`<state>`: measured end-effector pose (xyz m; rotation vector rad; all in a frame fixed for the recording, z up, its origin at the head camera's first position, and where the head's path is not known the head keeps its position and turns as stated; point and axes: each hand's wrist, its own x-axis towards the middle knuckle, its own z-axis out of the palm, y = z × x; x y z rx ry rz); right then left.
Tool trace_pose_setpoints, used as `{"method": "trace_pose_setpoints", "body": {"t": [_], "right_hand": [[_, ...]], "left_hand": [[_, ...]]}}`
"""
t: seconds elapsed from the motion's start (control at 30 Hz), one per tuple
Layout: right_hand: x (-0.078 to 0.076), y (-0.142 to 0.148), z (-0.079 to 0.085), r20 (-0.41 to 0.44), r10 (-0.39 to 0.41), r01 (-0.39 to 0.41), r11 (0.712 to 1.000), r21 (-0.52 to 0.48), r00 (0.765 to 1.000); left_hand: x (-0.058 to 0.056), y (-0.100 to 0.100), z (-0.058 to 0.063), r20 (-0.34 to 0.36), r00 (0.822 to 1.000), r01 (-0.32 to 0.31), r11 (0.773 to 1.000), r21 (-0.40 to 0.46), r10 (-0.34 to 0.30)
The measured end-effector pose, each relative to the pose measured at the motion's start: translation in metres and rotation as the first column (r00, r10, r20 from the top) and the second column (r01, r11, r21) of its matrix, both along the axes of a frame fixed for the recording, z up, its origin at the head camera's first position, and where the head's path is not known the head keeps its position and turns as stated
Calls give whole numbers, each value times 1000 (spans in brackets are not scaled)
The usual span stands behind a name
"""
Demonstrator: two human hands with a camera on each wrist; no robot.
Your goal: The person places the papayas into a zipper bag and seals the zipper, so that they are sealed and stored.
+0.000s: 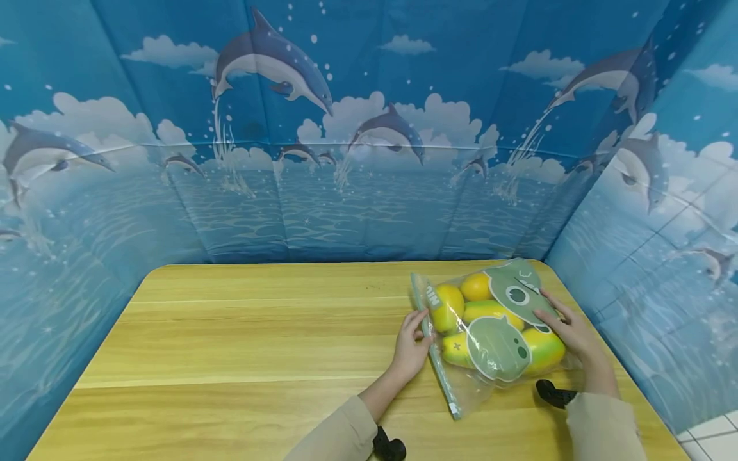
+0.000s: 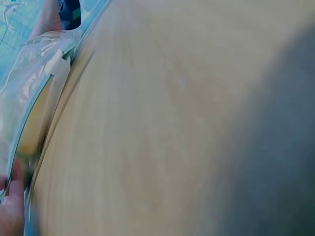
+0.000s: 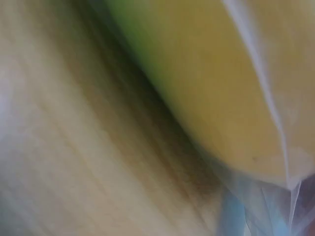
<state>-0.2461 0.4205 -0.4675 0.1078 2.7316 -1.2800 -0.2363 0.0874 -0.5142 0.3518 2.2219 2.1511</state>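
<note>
A clear zip bag (image 1: 498, 349) with green cartoon animal prints lies at the right of the table, filled with several yellow fruits (image 1: 448, 310), some tinged green. My left hand (image 1: 410, 346) pinches the bag's zip edge (image 1: 441, 368) between thumb and fingers; the left wrist view catches this hand (image 2: 12, 206) at its lower left, beside the zip strip. Over the bag's right end, my right hand (image 1: 572, 330) rests with its fingers spread on the plastic. Close up in the right wrist view, a yellow-green fruit (image 3: 211, 98) shows through the plastic.
The wooden table (image 1: 230, 346) has light and dark grain. Blue dolphin-print curtains (image 1: 369, 192) hang behind it and along its sides. Black wrist-worn devices (image 1: 389, 446) sit at both sleeves. White floor tiles (image 1: 712, 432) show at the lower right.
</note>
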Motion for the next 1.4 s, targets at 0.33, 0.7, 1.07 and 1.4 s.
{"method": "trace_pose_setpoints", "body": {"t": [0.33,0.7,1.07,1.4], "right_hand": [[9,-21,0,-15,17,-17,998,-59,1000],[18,-58,-3,-34,128,-132,970,-203,991],[20,-94,-17,-94,227,-245,922,-299,969],[23,-131,-18,-135,299,-327,885,-330,945]], "left_hand": [[-2,-18,1,17,1000,-13,1000,-18,13],[-2,-64,11,31,998,-46,998,-34,47],[-1,-111,5,93,995,-22,997,-75,29],[0,-162,10,131,991,38,984,-172,-15]]}}
